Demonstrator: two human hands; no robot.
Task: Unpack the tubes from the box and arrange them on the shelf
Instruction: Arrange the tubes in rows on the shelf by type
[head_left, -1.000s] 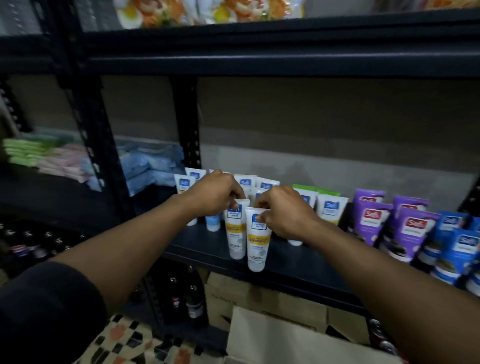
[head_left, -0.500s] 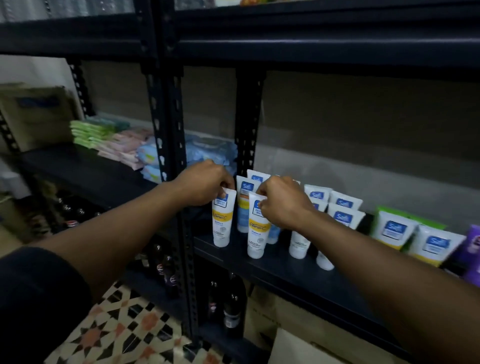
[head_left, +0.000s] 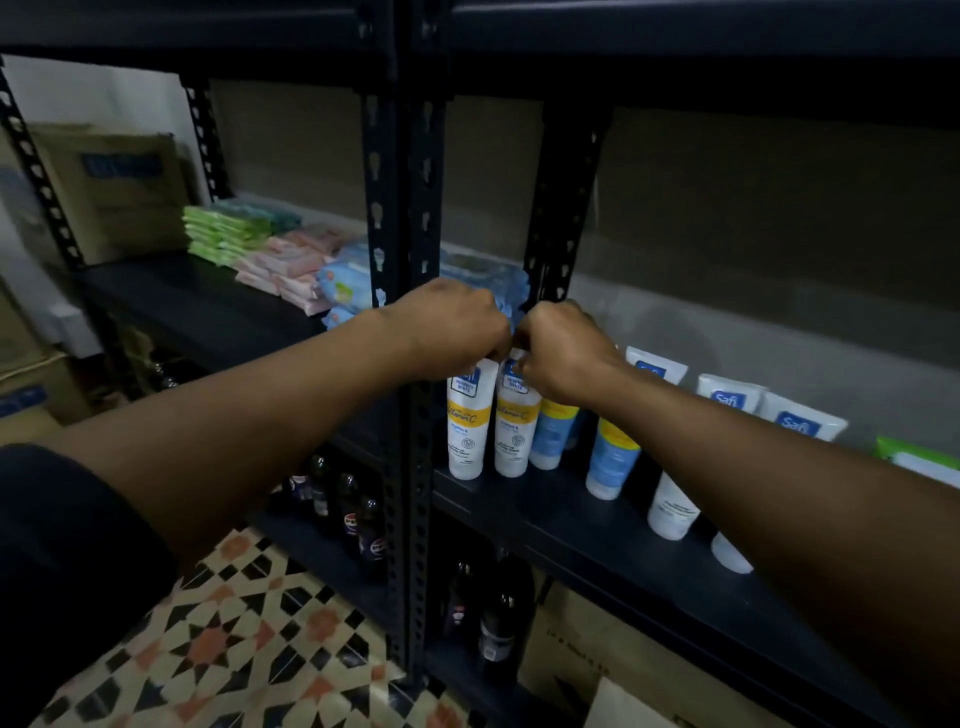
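Two white tubes with yellow bands stand cap-down, side by side, at the left end of the dark shelf (head_left: 582, 525). My left hand (head_left: 447, 327) pinches the top of the left tube (head_left: 467, 431). My right hand (head_left: 561, 353) pinches the top of the right tube (head_left: 514, 431). The two tubes touch each other, close to the black upright post (head_left: 410, 218). Behind and to the right stand several more white tubes with blue labels (head_left: 613, 457), partly hidden by my right forearm. Only a cardboard corner (head_left: 623, 701) shows at the bottom edge.
Packs of wipes in green, pink and blue (head_left: 270, 249) lie on the neighbouring shelf to the left, beside a cardboard carton (head_left: 114, 192). Dark bottles (head_left: 358, 519) stand on the lower shelves. A patterned tile floor (head_left: 234, 639) lies below.
Both hands have carried the two yellow-banded tubes left along the shelf and brought them together near the post. The camera has swung left, so the purple and blue tubes left the view.
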